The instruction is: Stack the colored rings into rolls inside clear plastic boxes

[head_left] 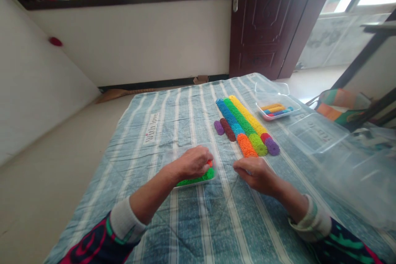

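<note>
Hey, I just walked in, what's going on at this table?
A person's left hand is at a clear box of green discs, with an orange piece by its fingers; its grip is unclear. The right hand, fingers curled, is near the orange end of the blue row, beside green and yellow rows. Whether it holds anything is hidden.

Smooth clear plastic box (171,154), ridged matt disc stacks (241,119), wrinkled matt cloth (133,198)

L hand (194,163) over clr box (195,182) w/ grn discs (210,173); R hand (258,174) nr orng stack (246,145).
</note>
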Motion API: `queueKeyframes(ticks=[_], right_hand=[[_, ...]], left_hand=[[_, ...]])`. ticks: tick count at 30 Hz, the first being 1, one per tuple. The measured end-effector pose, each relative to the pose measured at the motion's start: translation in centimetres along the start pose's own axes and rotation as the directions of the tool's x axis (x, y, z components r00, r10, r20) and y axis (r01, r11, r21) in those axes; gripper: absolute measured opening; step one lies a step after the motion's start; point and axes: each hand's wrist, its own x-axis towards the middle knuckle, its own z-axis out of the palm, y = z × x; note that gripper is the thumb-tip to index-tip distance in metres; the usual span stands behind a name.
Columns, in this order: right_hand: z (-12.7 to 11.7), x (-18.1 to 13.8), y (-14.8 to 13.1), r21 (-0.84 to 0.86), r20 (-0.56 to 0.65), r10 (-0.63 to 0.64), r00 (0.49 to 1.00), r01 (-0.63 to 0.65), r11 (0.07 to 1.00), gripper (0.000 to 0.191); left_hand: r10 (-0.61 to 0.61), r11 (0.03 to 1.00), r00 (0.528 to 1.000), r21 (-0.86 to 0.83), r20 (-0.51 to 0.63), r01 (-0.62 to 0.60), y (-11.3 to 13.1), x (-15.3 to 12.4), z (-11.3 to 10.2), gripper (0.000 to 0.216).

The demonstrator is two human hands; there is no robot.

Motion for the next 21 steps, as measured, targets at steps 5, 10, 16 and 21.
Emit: queueKeyframes(ticks=[5, 10, 16, 21], right_hand=[[0.19, -0.13, 0.28, -0.013, -0.009, -0.023, 1.000, 0.023, 1.000, 0.019], [0.15, -0.26, 0.32, -0.001, 0.008, 0.000, 1.000, 0.000, 1.000, 0.019], [0.18, -0.29, 0.46, 0.005, 0.025, 0.013, 1.000, -0.013, 1.000, 0.019], [0.16, -0.21, 0.50, -0.007, 0.022, 0.012, 1.000, -0.012, 1.000, 0.018]], left_hand=[[-0.044, 0.999, 0.998, 0.022, 0.036, 0.043, 0.10, 0.14, -0.23, 0.010], [-0.048, 0.999, 0.999, -0.019, 0.019, 0.049, -0.08, 0.23, -0.27, 0.007], [-0.029, 0.995, 0.999, -0.099, -0.032, 0.025, -0.35, 0.09, -0.04, 0.005], [-0.094, 0.979, 0.994, -0.188, -0.057, 0.082, -0.49, -0.10, 0.10, 0.008]])
